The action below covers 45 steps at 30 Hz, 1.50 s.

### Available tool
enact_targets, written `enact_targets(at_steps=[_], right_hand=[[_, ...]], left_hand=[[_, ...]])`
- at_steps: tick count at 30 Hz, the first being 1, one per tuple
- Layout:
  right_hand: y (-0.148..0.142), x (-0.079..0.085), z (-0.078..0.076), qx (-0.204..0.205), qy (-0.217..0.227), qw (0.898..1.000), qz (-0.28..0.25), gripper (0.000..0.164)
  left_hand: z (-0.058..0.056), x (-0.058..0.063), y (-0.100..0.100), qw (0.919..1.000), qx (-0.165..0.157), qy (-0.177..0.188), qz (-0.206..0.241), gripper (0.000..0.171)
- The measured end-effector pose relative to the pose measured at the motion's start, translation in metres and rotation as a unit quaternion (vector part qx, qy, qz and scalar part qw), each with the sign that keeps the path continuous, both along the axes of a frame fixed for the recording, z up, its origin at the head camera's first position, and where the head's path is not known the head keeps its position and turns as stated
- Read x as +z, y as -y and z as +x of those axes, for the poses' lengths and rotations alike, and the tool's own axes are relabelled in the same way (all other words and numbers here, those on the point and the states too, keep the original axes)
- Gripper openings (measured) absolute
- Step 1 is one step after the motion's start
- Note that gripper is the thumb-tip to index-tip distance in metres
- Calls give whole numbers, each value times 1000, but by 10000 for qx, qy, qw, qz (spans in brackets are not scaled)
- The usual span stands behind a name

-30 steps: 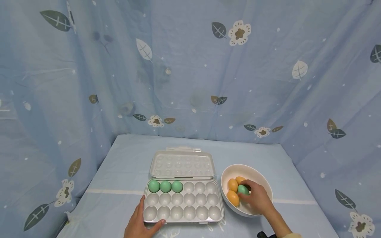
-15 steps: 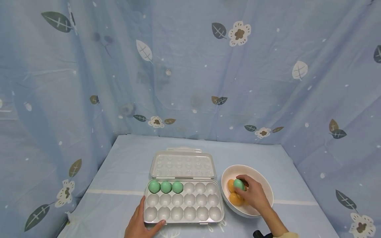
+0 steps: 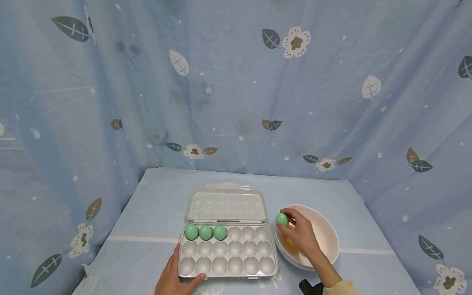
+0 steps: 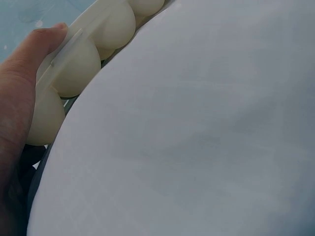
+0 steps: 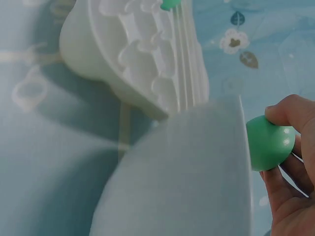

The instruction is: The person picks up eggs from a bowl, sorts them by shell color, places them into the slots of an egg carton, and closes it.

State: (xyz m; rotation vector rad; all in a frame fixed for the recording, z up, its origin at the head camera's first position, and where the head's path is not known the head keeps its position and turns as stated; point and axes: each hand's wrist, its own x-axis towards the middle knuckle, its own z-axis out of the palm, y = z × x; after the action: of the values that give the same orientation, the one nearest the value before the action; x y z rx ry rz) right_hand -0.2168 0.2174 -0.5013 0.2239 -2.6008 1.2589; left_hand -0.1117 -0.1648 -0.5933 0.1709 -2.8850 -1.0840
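My right hand [image 3: 300, 233] pinches a green egg [image 3: 282, 219] between thumb and fingers, over the left side of a white bowl [image 3: 326, 237]. In the right wrist view the held green egg [image 5: 269, 143] overlaps the edge of the bowl [image 5: 197, 172]. Orange eggs [image 3: 290, 246] lie in the bowl, partly hidden by the hand. To the left stands a pale plastic egg box [image 3: 219, 249] with three green eggs [image 3: 205, 232] along its back row. My left hand [image 3: 177, 274] holds its front left corner, fingers along the side and thumb [image 4: 47, 42] on the front rim.
The box's clear lid [image 3: 226, 203] lies folded back behind it. Light blue cloth [image 3: 147, 205] covers the table, and a patterned curtain [image 3: 236, 102] rises behind and at both sides. A black wrist device [image 3: 309, 288] shows below the right forearm.
My right hand has lifted the green egg from among the orange ones and moved left and up to the bowl's left rim. The left hand and egg box stay put.
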Motion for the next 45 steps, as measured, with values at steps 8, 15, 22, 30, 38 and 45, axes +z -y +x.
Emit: enact_targets(at_steps=[8, 15, 22, 30, 38, 45], right_hand=[[13, 4, -5, 70, -344, 9994, 6, 41], [22, 2, -6, 184, -274, 9994, -45, 43], [38, -7, -5, 366, -89, 9993, -83, 40], [62, -14, -7, 752, -211, 9969, 16, 38], [82, -17, -8, 1048, -234, 9936, 350, 39], [95, -34, -6, 1246, -136, 9909, 492, 37]], left_hand=[[0, 1, 0, 9999, -7, -127, -31, 129], [1, 1, 0, 10000, 11, -67, 0, 128], [1, 2, -1, 10000, -6, 77, 33, 129], [0, 2, -1, 10000, 1, -77, 16, 128], [0, 1, 0, 9999, 10, -133, 14, 128], [0, 0, 0, 9999, -12, -129, -3, 128]])
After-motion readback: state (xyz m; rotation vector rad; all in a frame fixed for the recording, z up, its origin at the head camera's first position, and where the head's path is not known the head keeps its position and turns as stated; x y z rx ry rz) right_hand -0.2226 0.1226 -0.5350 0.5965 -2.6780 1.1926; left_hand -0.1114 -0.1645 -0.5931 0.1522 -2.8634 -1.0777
